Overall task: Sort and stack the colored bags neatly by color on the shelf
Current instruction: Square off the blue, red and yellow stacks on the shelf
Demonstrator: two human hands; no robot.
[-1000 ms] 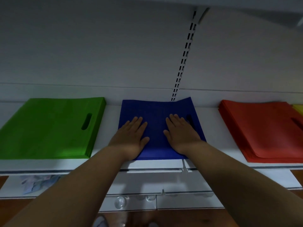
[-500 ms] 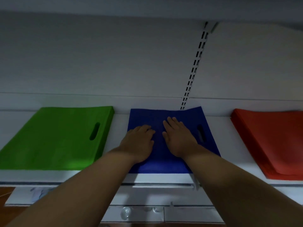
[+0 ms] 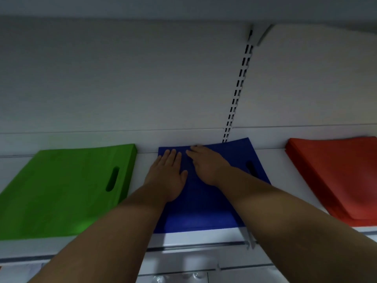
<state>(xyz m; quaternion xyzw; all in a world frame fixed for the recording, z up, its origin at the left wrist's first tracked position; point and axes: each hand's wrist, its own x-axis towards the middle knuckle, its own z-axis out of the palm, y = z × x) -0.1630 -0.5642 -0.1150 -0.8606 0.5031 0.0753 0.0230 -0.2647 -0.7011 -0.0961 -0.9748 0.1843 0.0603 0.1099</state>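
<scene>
Hands (image 3: 169,172) farther up blue bags (image 3: 204,211)

Matt cloth bags (image 3: 200,201) — smooth shelf (image 3: 204,238)

green pile of bags (image 3: 61,190): 1 | blue pile of bags (image 3: 204,211): 1 | red pile of bags (image 3: 336,176): 1 | piles in all: 3 | hands: 2, left hand (image 3: 169,176), right hand (image 3: 208,166) | shelf (image 3: 193,238): 1

The scene is dimly and evenly lit, with colours muted and no glare seen. Soft blur is spread throughout, and straight lines are bent by wide-angle distortion toward the edges.
</scene>
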